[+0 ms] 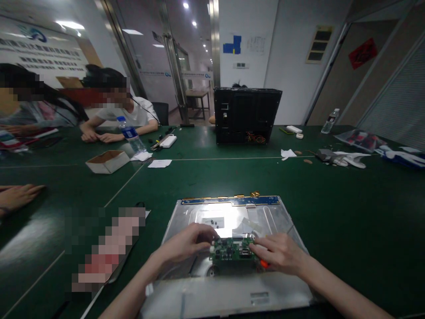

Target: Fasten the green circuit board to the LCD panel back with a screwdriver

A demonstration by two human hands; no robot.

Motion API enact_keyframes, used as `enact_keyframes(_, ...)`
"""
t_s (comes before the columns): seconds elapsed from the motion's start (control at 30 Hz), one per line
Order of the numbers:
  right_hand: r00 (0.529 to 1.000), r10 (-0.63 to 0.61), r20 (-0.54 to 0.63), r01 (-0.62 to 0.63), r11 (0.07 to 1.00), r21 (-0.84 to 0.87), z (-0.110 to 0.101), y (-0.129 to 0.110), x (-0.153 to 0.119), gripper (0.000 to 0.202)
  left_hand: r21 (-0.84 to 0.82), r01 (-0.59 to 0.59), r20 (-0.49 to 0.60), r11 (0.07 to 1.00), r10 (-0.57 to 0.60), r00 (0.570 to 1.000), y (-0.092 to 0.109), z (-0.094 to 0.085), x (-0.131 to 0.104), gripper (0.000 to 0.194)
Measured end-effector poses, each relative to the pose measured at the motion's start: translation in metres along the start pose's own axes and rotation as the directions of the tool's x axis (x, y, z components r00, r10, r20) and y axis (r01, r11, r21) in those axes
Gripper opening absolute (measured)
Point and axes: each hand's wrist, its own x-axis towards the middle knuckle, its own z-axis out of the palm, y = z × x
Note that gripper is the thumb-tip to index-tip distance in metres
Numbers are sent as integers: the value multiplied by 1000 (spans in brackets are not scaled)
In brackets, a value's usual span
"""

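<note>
A small green circuit board [232, 249] is held level over the silver metal back of a flat display panel [229, 297]. My left hand [191, 243] closes on the board's left edge, beside a white connector, its thumb and fingers bent. At the right edge, my right hand [280, 253] grips the board with its fingertips. An orange piece [264, 263], perhaps a tool's handle, shows beneath the right fingers; the rest of it is hidden. Several small dark screws [214, 223] lie on the panel behind the board, near a clear plastic bag [246, 227]. A blue circuit strip [229, 201] runs along the panel's far edge.
On the green table [159, 186] stand a black monitor casing [247, 116], an open white box [108, 162] and water bottles [131, 135]. White gloves [348, 158] lie at right. A blurred-out flat item [111, 248] is at left. A co-worker's hand [21, 195] rests nearby; people sit beyond.
</note>
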Motion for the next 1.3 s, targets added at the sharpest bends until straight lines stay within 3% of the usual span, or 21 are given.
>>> enact_keyframes(0.17,997,-3,83,4,1000,-17,-5,-6,-3,24,-55,58,3,997,-58,998,2,1,0,22)
enact_keyframes(0.37,931,168,325,-199,978,65,-18,-12,-2,47,75,81,-33,994,-79,996,7,0,0,25)
enact_keyframes(0.6,846,342,409,-455,864,218,-34,-17,2,52,186,67,-4,980,-68,998,10,0,-2,46)
enact_keyframes(0.73,810,401,427,-525,821,225,-31,-17,3,57,213,82,-7,974,-82,997,11,4,-2,57)
enact_keyframes(0.93,801,422,425,-557,785,270,-29,-16,2,59,259,59,-20,964,-55,998,11,7,-2,51)
enact_keyframes(1.13,815,464,348,-562,778,280,-28,-11,-1,63,254,56,-39,965,-47,998,5,7,-2,58)
enact_keyframes(1.2,839,484,247,-542,780,313,-34,-12,0,50,244,48,-42,969,-39,998,5,7,-2,60)
enact_keyframes(1.3,875,482,-34,-428,806,409,-53,-14,5,30,226,29,-60,974,-16,998,6,6,-2,52)
